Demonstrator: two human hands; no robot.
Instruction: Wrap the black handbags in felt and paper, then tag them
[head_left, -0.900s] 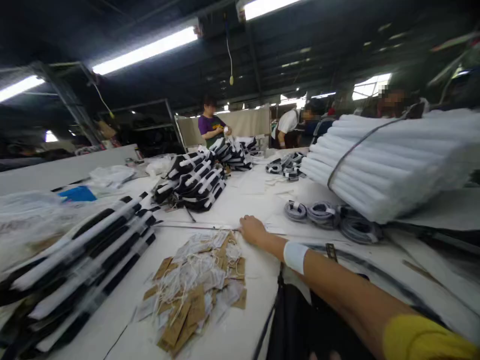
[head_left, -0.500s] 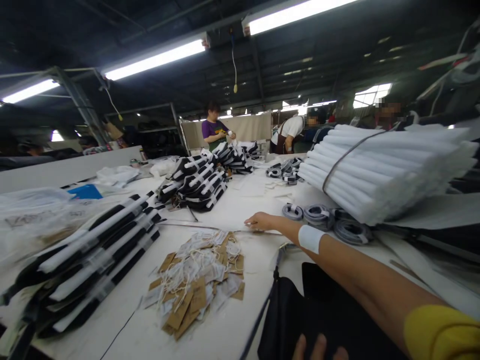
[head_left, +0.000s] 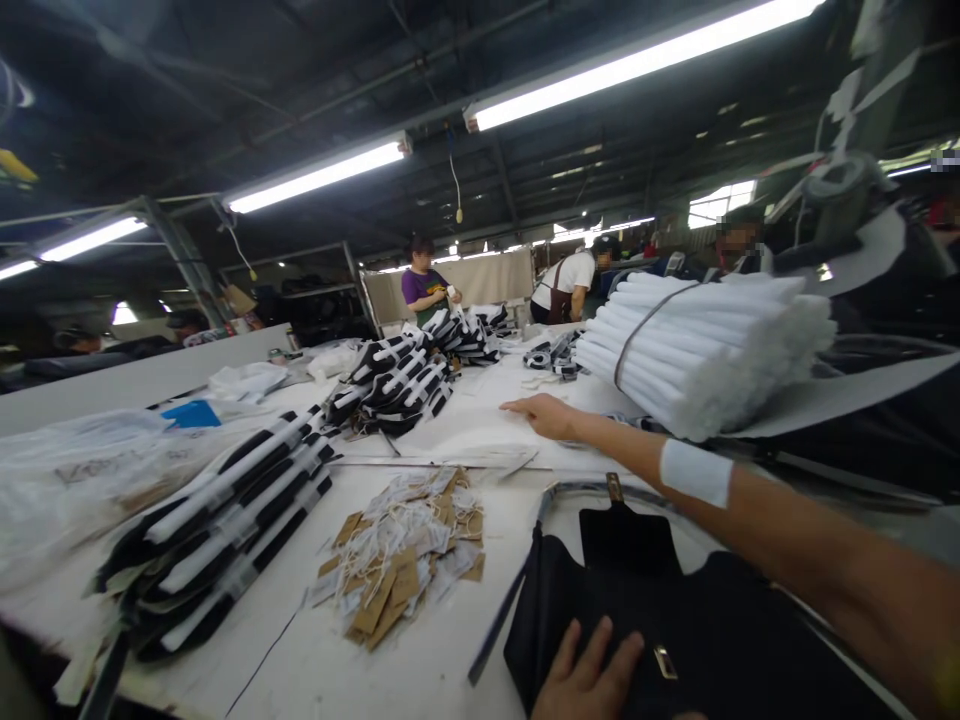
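Note:
A black handbag (head_left: 720, 630) lies at the lower right, with a small metal turn-lock on its body. Its flap tab (head_left: 628, 540) is laid back and ends in a metal clasp plate. My left hand (head_left: 589, 670) rests flat on the bag, fingers apart. Stretched out over the white table, my right hand (head_left: 551, 415) has its fingers together near the lifted edge of a thin white sheet (head_left: 457, 432); whether it pinches that sheet I cannot make out. Left of the bag is a heap of brown card tags (head_left: 386, 590) with white strings and small clear packets.
Wrapped black-and-white strap bundles (head_left: 232, 515) lie on the left, more (head_left: 397, 375) farther back. A tied stack of white foam tubes (head_left: 675, 340) stands at the right. Clear plastic bags (head_left: 82, 470) cover the left edge. Two people work across the table.
My right hand has moved forward, away from the bag. The flap tab and clasp plate now show, and more of my left hand is in view. The camera view has shifted.

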